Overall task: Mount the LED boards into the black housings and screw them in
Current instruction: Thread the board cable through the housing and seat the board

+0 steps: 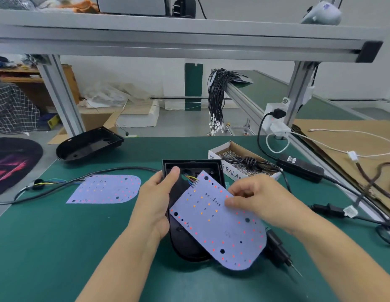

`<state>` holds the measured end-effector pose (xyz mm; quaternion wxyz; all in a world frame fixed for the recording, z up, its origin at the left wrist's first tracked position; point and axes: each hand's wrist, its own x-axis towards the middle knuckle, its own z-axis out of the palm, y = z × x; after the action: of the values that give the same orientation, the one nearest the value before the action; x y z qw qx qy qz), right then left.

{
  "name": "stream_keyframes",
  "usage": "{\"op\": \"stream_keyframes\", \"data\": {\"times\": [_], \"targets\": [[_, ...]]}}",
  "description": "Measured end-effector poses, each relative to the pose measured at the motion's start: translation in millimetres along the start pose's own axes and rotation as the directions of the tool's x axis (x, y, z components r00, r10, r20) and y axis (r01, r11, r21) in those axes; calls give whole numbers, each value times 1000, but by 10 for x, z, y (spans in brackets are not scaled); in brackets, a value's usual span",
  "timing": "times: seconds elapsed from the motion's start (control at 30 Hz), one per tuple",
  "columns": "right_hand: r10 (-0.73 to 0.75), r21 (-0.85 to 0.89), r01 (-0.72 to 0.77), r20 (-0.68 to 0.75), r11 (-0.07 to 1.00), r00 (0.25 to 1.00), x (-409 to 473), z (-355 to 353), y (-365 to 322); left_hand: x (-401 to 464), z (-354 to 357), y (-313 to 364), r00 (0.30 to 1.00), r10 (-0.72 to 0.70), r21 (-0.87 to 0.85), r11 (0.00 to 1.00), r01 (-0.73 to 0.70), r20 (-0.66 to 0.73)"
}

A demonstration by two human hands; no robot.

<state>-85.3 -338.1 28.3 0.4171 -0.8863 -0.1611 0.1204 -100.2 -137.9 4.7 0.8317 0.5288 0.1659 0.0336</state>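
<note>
A black housing [190,171] lies on the green mat at the centre. My left hand [155,199] grips its left wall, thumb over the rim. A white LED board [215,223] with red and orange dots lies tilted across the housing, its wires running into the housing's upper part. My right hand [255,199] pinches the board's right edge. A second LED board [106,189] lies flat on the mat to the left, with a cable attached. Another empty black housing [89,143] sits at the mat's far left corner.
A cardboard box of screws [237,159] stands behind the housing on the right, a coiled black cable on it. An electric screwdriver [279,251] lies under the board's right side. A black power adapter [300,167] and cables cross the right. An aluminium frame [189,42] spans overhead.
</note>
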Motion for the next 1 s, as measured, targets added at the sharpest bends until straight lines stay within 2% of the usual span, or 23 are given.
{"op": "stream_keyframes", "data": {"times": [0.13,0.3,0.47,0.57,0.63,0.67,0.73,0.8,0.87,0.9,0.93,1.0], "targets": [[-17,394,37,-55,918,998,8,36,117,-18,-54,8,992,-114,-99,988,119,55],[-11,493,128,-232,861,973,60,212,159,-49,-42,-38,984,-124,-82,987,136,128],[-13,433,177,-354,884,935,120,381,134,-42,-25,-60,987,39,-15,999,-37,155],[-16,399,178,-378,900,926,132,477,113,-64,4,-63,983,72,-32,997,-68,168],[-42,310,174,-390,935,920,126,508,113,-71,6,-75,985,84,-56,996,-76,148],[-65,241,173,-400,955,914,119,517,120,-71,-2,-83,985,84,-74,995,-74,152],[-147,-3,162,-433,987,889,109,512,150,-94,4,-90,984,94,-82,993,-83,151],[-218,-263,106,-446,959,868,95,493,155,-99,33,-90,980,159,8,987,-161,122],[-234,-422,43,-412,905,881,97,483,126,-94,79,-76,965,244,109,961,-254,97],[-222,-428,34,-397,903,891,100,488,121,-93,98,-67,957,272,135,949,-284,97],[-196,-361,41,-404,932,894,101,480,120,-89,105,-57,955,280,145,945,-292,101],[-117,-102,79,-461,992,879,115,431,111,-65,64,-56,965,236,125,960,-250,118]]}}
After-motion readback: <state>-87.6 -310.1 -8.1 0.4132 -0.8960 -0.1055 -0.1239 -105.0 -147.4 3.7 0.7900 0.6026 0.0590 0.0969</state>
